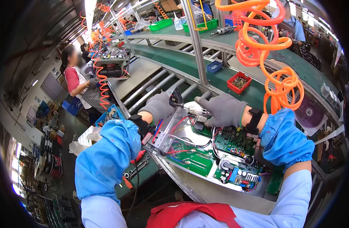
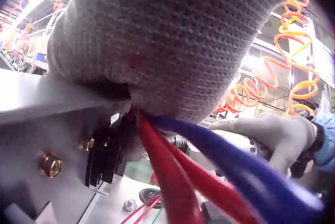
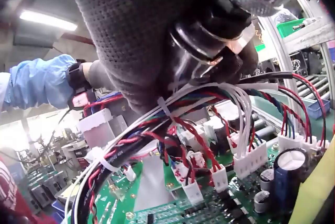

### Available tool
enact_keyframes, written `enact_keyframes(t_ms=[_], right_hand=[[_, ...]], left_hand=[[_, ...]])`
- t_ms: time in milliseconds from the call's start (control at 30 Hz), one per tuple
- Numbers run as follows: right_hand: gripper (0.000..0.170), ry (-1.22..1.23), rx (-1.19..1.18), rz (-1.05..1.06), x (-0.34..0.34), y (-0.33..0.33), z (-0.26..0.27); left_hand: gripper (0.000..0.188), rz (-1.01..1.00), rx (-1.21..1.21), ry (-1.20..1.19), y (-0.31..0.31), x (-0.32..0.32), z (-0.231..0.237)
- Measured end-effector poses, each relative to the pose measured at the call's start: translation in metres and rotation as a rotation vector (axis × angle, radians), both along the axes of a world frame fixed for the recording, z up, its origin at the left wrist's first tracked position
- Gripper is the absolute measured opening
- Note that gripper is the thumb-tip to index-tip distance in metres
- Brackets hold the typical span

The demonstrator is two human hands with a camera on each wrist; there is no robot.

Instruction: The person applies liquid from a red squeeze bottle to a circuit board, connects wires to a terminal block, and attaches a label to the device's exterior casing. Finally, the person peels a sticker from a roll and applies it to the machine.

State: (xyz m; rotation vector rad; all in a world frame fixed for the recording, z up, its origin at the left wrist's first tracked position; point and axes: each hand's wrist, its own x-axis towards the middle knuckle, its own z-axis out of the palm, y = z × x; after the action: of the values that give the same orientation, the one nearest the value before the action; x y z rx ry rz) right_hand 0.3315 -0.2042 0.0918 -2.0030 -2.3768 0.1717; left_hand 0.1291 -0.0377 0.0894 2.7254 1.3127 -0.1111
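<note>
My gloved right hand grips a silver power screwdriver, its front end pointing left. In the right wrist view, the tool's shiny metal body lies under the curled fingers, above a wire bundle. My gloved left hand holds a black part at the upright metal panel, right where the screwdriver's tip ends. From beneath the left glove, thick red wires and a blue wire run out. Brass-coloured bolts sit on the panel. The left fingertips are hidden.
Below the hands lies a metal chassis with green circuit boards. Orange coiled hoses hang on the right. Behind are conveyor rollers, a red bin of small parts and a blue bin. Wrenches lie at lower left. Another person stands at left.
</note>
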Motion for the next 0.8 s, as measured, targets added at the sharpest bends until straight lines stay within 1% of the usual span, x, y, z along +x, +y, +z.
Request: enact_keyframes(t_ms=[133,233,333,433,533,633,733,800], right_hand=[[0.089,-0.003,-0.029,-0.024,-0.010,-0.004,0.009],[0.088,0.008,0.053,0.018,-0.004,-0.002,0.000],[0.082,0.041,-0.012,-0.002,-0.005,-0.012,0.013],[0.080,0.036,0.013,0.022,-0.005,-0.010,0.009],[0.088,-0.036,0.013,0.052,-0.006,-0.006,0.005],[0.086,-0.007,-0.008,0.058,-0.006,-0.006,0.004],[0.087,-0.058,0.021,0.077,-0.006,-0.005,0.001],[0.086,-0.055,-0.001,0.061,-0.010,-0.006,0.005]], left_hand=[[0.043,-0.003,-0.017,0.009,-0.004,0.000,0.005],[0.047,0.029,-0.082,-0.043,-0.008,-0.004,0.009],[0.050,0.006,-0.135,-0.074,-0.007,-0.021,0.002],[0.050,-0.010,-0.187,-0.095,-0.008,-0.024,0.003],[0.049,-0.023,-0.186,-0.091,-0.009,-0.023,0.004],[0.048,-0.017,-0.187,-0.088,-0.011,-0.024,0.006],[0.046,-0.009,-0.184,-0.087,-0.015,-0.023,0.008],[0.046,-0.008,-0.178,-0.084,-0.018,-0.021,0.009]])
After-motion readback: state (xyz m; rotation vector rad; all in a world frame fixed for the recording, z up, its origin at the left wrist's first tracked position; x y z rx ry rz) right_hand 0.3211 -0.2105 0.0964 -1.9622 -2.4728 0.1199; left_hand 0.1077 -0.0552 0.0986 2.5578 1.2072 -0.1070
